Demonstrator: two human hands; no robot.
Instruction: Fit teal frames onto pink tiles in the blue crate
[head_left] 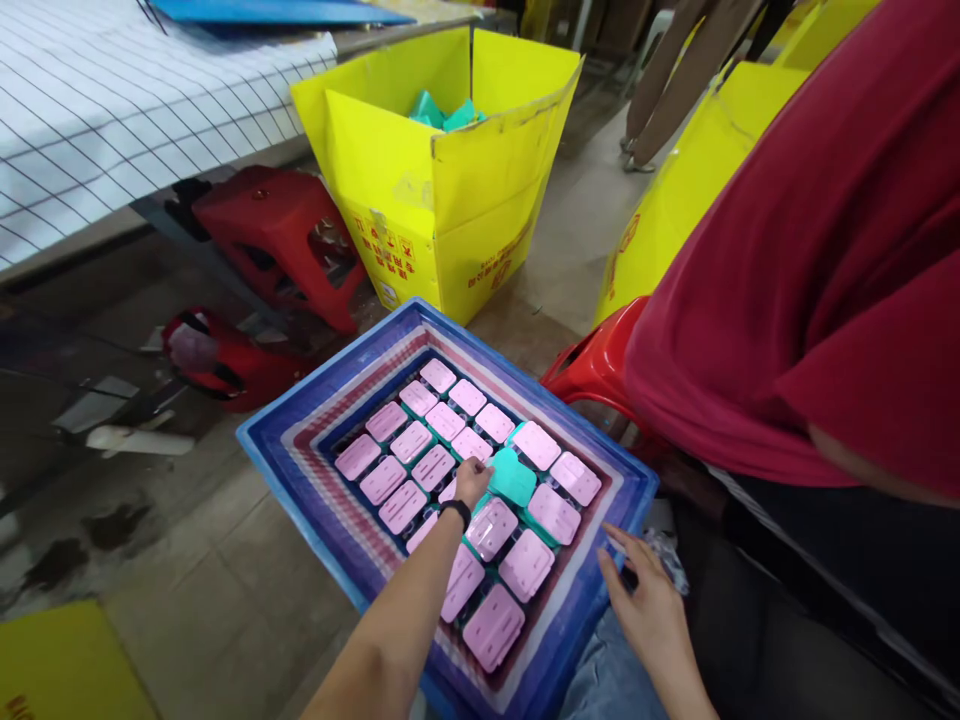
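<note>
The left hand point(472, 481) pinches a teal part point(514, 476) amid pink parts point(411, 441) mid-tray — while the right hand point(646, 600), fingers loosely spread and holding nothing, rests on the blue tray's point(300, 470) near-right rim.

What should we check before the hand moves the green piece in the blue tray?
1. Left hand reaches the teal piece: ok, touching it.
2. Firm grip: cannot tell, fingers hidden.
3. Right hand steadies the blue tray: ok, resting at its rim.
4. Pink pieces sit in neat rows: ok.
5. Teal piece lies flat: not ok, tilted over its neighbours.
6. Yellow box is open: ok.
</note>
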